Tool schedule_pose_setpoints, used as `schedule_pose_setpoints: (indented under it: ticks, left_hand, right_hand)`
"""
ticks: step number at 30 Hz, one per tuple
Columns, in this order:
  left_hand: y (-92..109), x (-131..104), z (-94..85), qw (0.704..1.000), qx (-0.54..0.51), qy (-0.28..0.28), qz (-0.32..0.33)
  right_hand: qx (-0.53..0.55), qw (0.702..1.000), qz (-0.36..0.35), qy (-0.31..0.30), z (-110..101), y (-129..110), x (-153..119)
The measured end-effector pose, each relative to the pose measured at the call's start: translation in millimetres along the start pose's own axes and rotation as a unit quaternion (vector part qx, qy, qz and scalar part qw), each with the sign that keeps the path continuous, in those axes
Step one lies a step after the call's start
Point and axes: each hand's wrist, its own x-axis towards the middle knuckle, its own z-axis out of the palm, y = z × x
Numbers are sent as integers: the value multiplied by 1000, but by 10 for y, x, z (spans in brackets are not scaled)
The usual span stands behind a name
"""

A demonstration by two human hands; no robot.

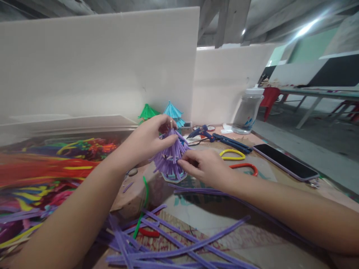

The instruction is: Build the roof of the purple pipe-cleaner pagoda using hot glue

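Note:
A small tiered tower of purple pipe cleaners (pixel 171 162) stands on a pale base in the middle of the table. My left hand (pixel 157 134) is closed around its top, the thumb lying across the front and a thin wooden tip showing above. At the tower's right side, my right hand (pixel 200 166) has thumb and forefinger pinched against the purple strips; the exact piece between them is hidden. Loose purple pipe cleaners (pixel 179 248) lie across each other in front, along with a green pipe cleaner (pixel 146 194).
Behind stand a green tiered model (pixel 147 111) and a blue one (pixel 171 109). To the right lie a glue gun (pixel 198 131), a dark blue long-handled tool (pixel 232 143), scissors with an orange handle (pixel 248 165), a phone (pixel 286 161) and a water bottle (pixel 247 114). Colourful pipe cleaners (pixel 56 168) fill the left side.

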Motion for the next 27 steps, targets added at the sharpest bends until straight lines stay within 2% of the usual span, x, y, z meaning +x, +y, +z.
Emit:
schedule_pose_setpoints:
  ticks: [3,7,12,16,20,27]
  left_hand:
    - [-64,12,-6,1000,-20,-11,1]
    - [-245,40,0,998,-63,-21,15]
    - [-454,74,10,992,-126,0,12]
    - [-565,94,29,985,-175,-8,0]
    - [-639,106,66,980,-194,10,-33]
    - [-637,97,68,977,-214,-10,-22]
  right_hand:
    - [-4,1000,-7,-6,-61,-8,8]
    - [-15,999,-26,15,-213,36,27]
    - [-36,999,8,15,-385,205,87]
    - [-75,996,47,32,-459,413,175]
    - [-110,991,77,25,-484,696,259]
    - [-163,975,153,-4,-468,1230,322]
